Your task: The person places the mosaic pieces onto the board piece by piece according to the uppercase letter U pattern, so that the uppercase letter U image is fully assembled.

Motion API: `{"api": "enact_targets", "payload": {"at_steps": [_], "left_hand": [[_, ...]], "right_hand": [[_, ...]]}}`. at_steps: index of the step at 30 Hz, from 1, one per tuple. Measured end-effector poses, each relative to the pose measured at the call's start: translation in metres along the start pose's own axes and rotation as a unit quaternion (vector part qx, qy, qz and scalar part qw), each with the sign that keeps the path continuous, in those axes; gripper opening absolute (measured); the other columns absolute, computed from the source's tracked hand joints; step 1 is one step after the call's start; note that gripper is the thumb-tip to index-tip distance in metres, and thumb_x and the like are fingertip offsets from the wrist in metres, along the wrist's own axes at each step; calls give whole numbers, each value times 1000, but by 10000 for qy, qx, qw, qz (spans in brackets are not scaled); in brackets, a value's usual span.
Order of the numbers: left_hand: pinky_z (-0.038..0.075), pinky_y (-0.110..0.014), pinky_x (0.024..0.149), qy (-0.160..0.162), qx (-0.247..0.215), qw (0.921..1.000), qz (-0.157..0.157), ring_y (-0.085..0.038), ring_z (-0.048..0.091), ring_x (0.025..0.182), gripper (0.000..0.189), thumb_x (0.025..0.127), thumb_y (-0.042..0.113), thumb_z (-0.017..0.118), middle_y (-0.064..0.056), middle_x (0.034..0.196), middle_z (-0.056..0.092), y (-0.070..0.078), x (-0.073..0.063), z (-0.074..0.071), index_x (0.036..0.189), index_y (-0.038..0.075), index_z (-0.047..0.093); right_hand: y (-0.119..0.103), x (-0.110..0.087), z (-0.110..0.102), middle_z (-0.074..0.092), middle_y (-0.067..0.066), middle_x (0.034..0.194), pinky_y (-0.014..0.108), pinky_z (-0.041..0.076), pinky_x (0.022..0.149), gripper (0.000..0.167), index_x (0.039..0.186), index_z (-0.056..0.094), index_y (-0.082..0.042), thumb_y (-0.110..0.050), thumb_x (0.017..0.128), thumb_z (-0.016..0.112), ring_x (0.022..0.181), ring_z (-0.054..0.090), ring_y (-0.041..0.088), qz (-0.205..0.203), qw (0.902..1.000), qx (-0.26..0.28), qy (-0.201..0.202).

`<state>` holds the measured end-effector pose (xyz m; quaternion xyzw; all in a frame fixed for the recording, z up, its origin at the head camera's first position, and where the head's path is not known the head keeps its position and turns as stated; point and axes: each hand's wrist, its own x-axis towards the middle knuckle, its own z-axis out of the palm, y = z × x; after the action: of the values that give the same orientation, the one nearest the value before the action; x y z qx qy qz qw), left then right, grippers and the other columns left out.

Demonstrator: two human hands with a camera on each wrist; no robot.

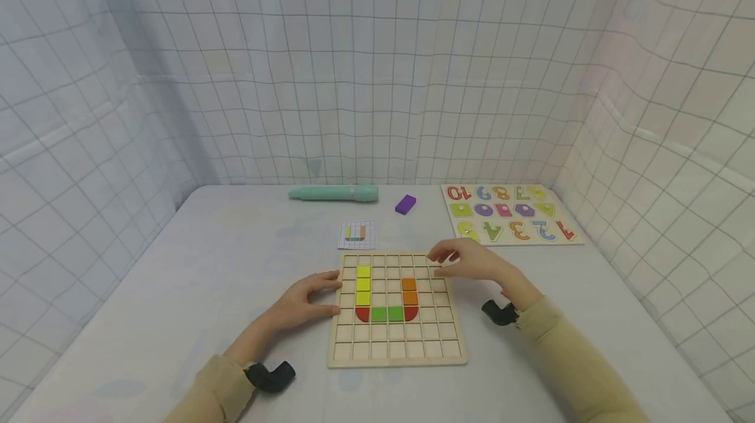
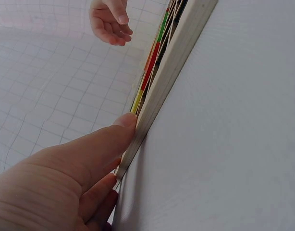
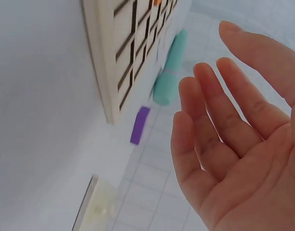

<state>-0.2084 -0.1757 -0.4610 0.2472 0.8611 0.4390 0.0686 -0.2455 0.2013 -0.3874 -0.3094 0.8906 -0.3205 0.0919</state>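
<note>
A wooden grid board (image 1: 398,349) lies flat on the table, with a U of coloured tiles in its squares. Yellow tiles (image 1: 363,285) form the left side and orange tiles (image 1: 409,292) the right; green tiles (image 1: 387,314) lie between two rounded red corner tiles (image 1: 362,315) at the bottom. My left hand (image 1: 303,302) touches the board's left edge with spread thumb and fingers; in the left wrist view the thumb (image 2: 126,120) rests against the rim. Over the board's upper right corner hovers my right hand (image 1: 472,259), its fingers loosely bent and the palm bare (image 3: 248,178).
Behind the board lies a small card (image 1: 356,235) showing a coloured U. Farther back are a teal pen-shaped object (image 1: 333,193) and a purple block (image 1: 406,204). A number-and-shape puzzle board (image 1: 510,213) lies at the back right. Gridded cloth walls (image 1: 377,82) surround the table.
</note>
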Motion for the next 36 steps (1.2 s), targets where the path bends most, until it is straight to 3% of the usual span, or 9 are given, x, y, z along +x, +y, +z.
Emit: {"api": "enact_targets", "payload": {"at_steps": [14,20,27,36], "left_hand": [[24,-55,108,5,-7,9999,140,-34,31,135,55,79,36,75,-10,143,43,-1,0,-2,125,9,61],[23,-56,108,-1,26,9999,113,-35,30,135,54,79,35,75,-10,143,43,0,0,-1,125,9,61],[25,-57,106,41,87,9997,238,-37,33,133,53,80,33,75,-13,141,44,3,-1,-2,124,7,62],[26,-58,105,62,-33,9996,282,-38,34,132,52,79,24,77,-16,141,44,3,-1,-2,124,3,61]], "right_hand": [[35,-45,-33,65,11,110,43,47,90,42,115,62,-2,-30,84,71,100,59,21,380,9968,165,680],[45,-59,-40,65,11,108,41,48,90,41,113,62,-3,-31,84,71,99,59,20,558,9959,142,701],[56,-74,-42,66,13,105,29,51,81,39,111,63,0,-25,83,73,95,61,21,642,9947,266,756],[66,-86,-38,66,10,104,29,50,84,37,110,64,-2,-25,83,73,94,61,20,942,9928,367,648]]}}
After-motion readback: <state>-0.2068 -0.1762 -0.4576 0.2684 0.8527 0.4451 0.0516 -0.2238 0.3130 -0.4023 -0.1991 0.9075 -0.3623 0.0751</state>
